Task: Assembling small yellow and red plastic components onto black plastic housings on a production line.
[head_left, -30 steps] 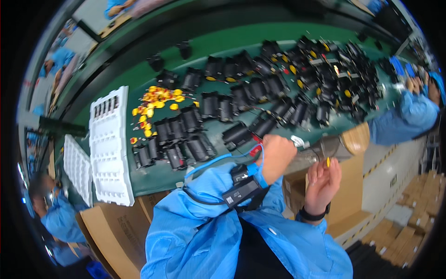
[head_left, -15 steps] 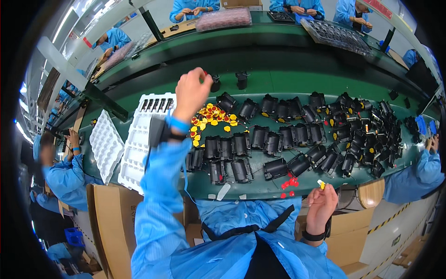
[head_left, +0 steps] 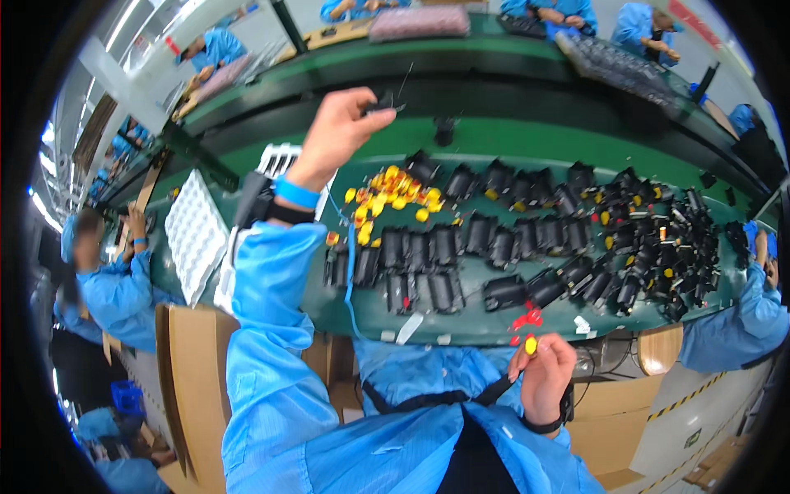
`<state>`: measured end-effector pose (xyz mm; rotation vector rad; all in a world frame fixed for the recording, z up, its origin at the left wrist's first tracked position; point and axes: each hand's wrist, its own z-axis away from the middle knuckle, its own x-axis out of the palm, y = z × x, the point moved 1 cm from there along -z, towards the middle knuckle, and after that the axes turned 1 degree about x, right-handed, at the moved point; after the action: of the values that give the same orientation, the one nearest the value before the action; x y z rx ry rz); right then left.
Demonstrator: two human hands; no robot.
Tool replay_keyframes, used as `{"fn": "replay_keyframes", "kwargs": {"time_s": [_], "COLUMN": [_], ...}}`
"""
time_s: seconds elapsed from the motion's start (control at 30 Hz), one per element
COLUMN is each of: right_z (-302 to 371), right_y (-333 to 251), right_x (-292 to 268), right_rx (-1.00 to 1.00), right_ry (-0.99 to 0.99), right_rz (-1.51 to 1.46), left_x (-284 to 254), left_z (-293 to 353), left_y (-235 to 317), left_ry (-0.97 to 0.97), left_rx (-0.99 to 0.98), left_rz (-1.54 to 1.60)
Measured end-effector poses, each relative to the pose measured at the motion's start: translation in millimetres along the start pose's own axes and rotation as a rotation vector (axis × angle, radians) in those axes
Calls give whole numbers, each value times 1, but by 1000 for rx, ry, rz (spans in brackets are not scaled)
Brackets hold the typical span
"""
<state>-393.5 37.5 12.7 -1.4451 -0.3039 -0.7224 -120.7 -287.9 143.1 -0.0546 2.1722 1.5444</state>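
My left hand (head_left: 339,136) is raised over the far side of the bench, its fingers closed on a small black plastic part (head_left: 380,104) with a thin wire sticking up. A similar black part (head_left: 444,130) stands to its right on the green strip. Near the front edge my right hand (head_left: 546,377) pinches a small yellow piece (head_left: 531,344). Several red pieces (head_left: 527,319) lie just beyond it. Loose yellow pieces (head_left: 395,193), some with red, are spread below my left hand. Rows of black plastic housings (head_left: 444,244) with thin wires cover the green bench (head_left: 485,328).
White moulded trays (head_left: 193,239) lie at the left, partly behind my left arm. A denser heap of black housings (head_left: 658,239) fills the right. Cardboard boxes (head_left: 197,362) stand below the bench. Co-workers in blue sit across and at both sides, one sleeve (head_left: 736,317) close at the right.
My left hand has lifted a black part from the far green strip. My right hand has moved left with the yellow piece. A white scrap now lies at the front edge. The view has shifted slightly.
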Motion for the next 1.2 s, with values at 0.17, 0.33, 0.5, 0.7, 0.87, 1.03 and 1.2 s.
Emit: {"fn": "replay_keyframes", "kwargs": {"time_s": [0.17, 0.33, 0.5, 0.7, 0.87, 1.03, 1.2], "right_z": [-15, -22, -28, -44, -43, -39, -39], "right_y": [4, 14, 16, 14, 13, 13, 19], "right_x": [15, 53, 67, 81, 78, 77, 77], "right_rx": [39, 90, 140, -277, -323, -383, -380], "right_ry": [-150, -408, -471, -752, -689, -581, -528], "right_rz": [60, 109, 236, 916, 946, 959, 854], "left_x": [18, 68, 103, 101, 100, 99, 98], "left_z": [152, 249, 260, 240, 229, 225, 225], "left_y": [95, 43, 9, 11, 14, 18, 19], "left_ry": [180, 25, -132, -362, -466, -493, -447], "left_rx": [-104, -650, -647, -407, -327, -257, -89], "left_rz": [52, 815, 812, 394, 271, 231, 311]}}
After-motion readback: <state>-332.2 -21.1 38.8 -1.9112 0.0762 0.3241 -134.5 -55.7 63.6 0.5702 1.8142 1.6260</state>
